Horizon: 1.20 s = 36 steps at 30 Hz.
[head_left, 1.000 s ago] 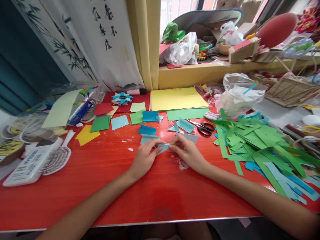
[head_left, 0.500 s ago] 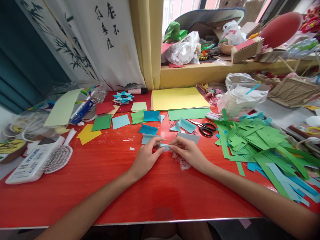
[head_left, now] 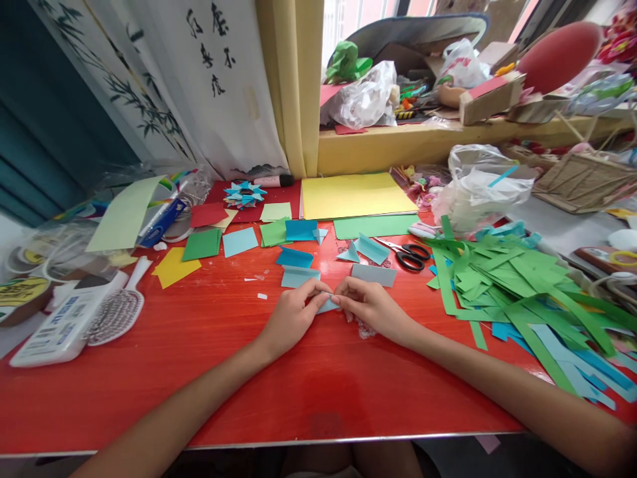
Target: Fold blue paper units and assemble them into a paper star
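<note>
A small light blue piece of folded paper (head_left: pixel 327 306) is pinched between both hands just above the red table (head_left: pixel 298 392). My left hand (head_left: pixel 293 312) grips it from the left, its thumb and forefinger pressed together. From the right, my right hand (head_left: pixel 371 305) pinches the same piece, and the fingertips of the two hands nearly meet. Much of the paper is hidden behind the fingers. Just beyond lie a creased pale blue paper (head_left: pixel 300 276), a grey-blue rectangle (head_left: pixel 374 275) and a darker blue folded paper (head_left: pixel 294 257).
Black-handled scissors (head_left: pixel 412 257) lie beyond my right hand. A heap of green paper strips (head_left: pixel 507 279) covers the right side. At left are a white hairbrush (head_left: pixel 119 312) and a white bottle (head_left: pixel 64 325). A yellow sheet (head_left: pixel 353 196) and a blue paper ring (head_left: pixel 245 194) lie at the back.
My hands have come closer together, the right one shifting slightly left, and the fingertips now nearly meet over the paper. More of the creased pale blue paper behind shows.
</note>
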Motion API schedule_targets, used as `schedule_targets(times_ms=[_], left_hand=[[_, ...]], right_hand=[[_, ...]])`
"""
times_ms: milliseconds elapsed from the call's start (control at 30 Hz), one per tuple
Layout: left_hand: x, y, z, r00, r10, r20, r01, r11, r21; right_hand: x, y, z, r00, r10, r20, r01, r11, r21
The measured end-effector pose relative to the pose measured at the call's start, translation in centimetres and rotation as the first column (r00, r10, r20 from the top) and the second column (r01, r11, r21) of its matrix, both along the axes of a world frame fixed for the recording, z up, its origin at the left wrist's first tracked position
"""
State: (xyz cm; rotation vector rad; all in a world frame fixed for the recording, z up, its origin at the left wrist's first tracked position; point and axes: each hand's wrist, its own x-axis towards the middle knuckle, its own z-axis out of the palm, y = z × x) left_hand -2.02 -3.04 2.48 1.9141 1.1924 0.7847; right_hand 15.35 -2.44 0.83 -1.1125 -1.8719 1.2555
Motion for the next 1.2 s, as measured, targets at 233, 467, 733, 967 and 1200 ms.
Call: schedule_targets(times_ms=[233, 467, 733, 967, 1200], left_hand=[[-0.1, 0.2, -0.4, 0.999, 0.038, 0.023, -0.037, 0.999, -0.031], [-0.2, 0.7, -0.7, 0.990, -0.056, 0.130, 0.082, 0.975, -0.205], [-0.1, 0.7, -1.0, 0.995, -0.017, 0.095, 0.034, 0.983, -0.178], [-0.3, 0.9, -1.2, 0.995, -0.004, 0.101, 0.021, 0.985, -0.169], [-0.4, 1.0, -1.1, 0.997, -0.037, 0.075, 0.047, 0.989, -0.141]], right_hand=[[-0.2, -0.1, 0.3, 0.997, 0.071, 0.020, -0.069, 0.996, -0.057], [-0.1, -0.4, 0.3, 0.998, 0.014, 0.060, -0.014, 1.000, -0.014], [-0.1, 0.0, 0.1, 0.997, 0.035, 0.065, -0.039, 0.998, 0.058], [0.1, 0.6, -0.5, 0.995, -0.074, -0.071, 0.074, 0.997, 0.006], [0.1, 0.5, -0.1, 0.998, 0.037, -0.045, -0.038, 0.999, -0.015]])
